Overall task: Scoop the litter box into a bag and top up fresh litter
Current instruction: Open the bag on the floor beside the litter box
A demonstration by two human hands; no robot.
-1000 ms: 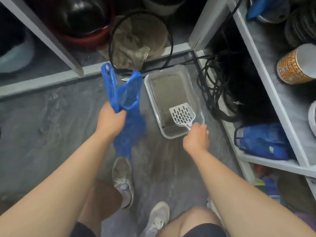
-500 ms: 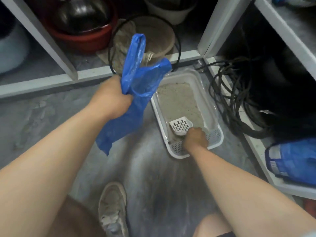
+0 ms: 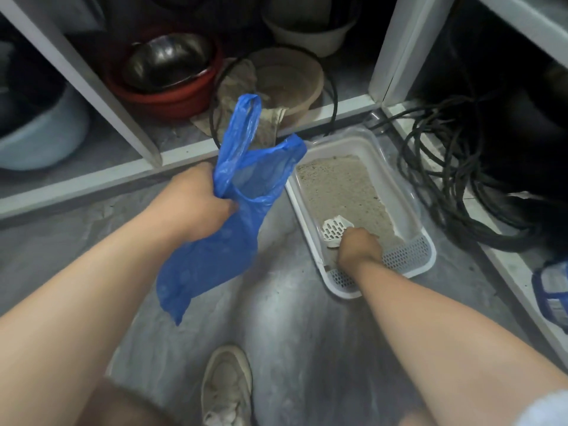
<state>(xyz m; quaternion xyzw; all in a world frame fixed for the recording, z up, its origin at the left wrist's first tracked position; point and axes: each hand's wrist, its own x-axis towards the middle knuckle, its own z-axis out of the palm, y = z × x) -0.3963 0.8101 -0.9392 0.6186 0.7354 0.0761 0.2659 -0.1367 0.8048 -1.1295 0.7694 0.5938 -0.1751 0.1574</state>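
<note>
While the left arm reaches forward and slightly inward over the grey floor, the left hand is closed in a fist around the gathered neck of a blue plastic bag, knuckles up and thumb side toward the bag. One handle loop stands up above the fist, the other flares to the right, and the body of the bag hangs down and to the left below the wrist, clear of the floor. The right arm stretches forward and down into the near end of the white litter box, which sits on the floor just right of the bag, beside a white shelf frame and a coil of black cable. The right hand, back facing the camera, grips the handle of a white slotted scoop; its fingers are curled under and hidden. The scoop's head tilts up to the left, its lower edge touching the pale litter that covers most of the tray. A white shoe rests on the floor between the forearms.
</note>
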